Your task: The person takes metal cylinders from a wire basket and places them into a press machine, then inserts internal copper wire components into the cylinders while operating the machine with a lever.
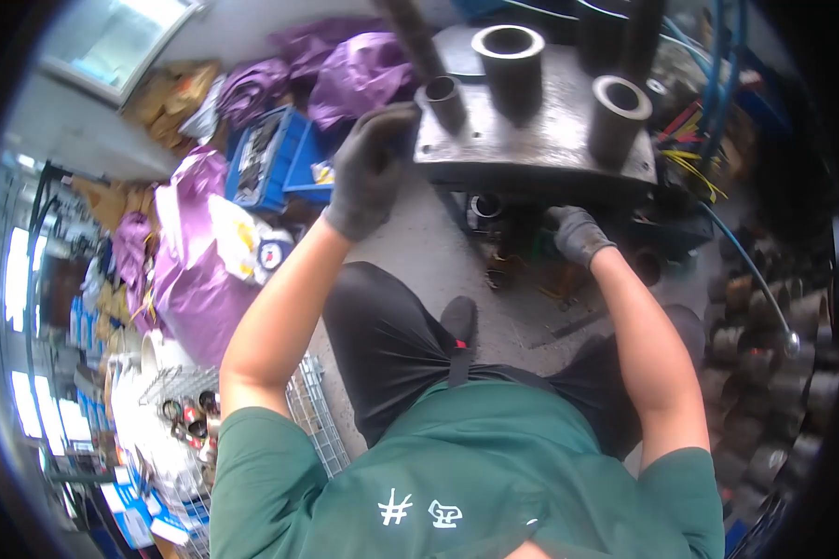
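Fingers of the grey-gloved left hand [371,168] curl closed on the left edge of the thick grey steel plate [540,130] at upper centre, its long axis running left-right, three dark steel sleeves [510,65] pointing up. The gloved right hand [576,233], below the plate, has fingers curled; whether they grip anything cannot be told.

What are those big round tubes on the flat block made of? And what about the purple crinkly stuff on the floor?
The thick grey round tubes look like steel: dull, dark, heavy-walled, with a faint sheen on the rims. The flat grey block under them seems metal too, scuffed and matt. The purple crinkly sheets look like thin plastic film, shiny and wrinkled. The dark grey gloves on the hands look knitted.
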A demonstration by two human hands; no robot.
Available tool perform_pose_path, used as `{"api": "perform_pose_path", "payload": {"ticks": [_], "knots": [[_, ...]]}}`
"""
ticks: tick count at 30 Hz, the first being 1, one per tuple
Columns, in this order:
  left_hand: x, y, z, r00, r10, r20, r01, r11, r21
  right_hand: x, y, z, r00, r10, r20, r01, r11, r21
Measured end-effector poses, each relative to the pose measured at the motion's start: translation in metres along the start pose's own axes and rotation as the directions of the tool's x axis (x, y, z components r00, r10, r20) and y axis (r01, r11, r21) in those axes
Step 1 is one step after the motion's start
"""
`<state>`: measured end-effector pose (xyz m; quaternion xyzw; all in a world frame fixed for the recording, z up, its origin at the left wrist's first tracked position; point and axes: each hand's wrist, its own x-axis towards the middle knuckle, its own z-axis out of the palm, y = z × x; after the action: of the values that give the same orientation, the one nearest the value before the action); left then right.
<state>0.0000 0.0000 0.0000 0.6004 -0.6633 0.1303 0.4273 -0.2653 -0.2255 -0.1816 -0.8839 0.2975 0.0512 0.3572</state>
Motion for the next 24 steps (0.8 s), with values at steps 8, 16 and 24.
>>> {"api": "perform_pose_path", "payload": {"ticks": [8,16,24], "knots": [[-0.248,0.049,-0.219,0.615,-0.611,-0.497,0.757,0.635,0.156,0.064,0.052,0.075,0.945,-0.327,0.01,0.286,0.84,0.462],[-0.434,0.226,-0.334,0.293,-0.524,-0.8,0.952,0.238,0.193,0.08,0.052,0.121,0.817,-0.41,0.406,0.299,0.902,0.311],[-0.647,0.358,-0.41,-0.221,-0.498,-0.838,0.788,-0.598,0.147,0.094,0.109,0.111,0.822,-0.275,0.499,0.123,0.941,0.316]]}}
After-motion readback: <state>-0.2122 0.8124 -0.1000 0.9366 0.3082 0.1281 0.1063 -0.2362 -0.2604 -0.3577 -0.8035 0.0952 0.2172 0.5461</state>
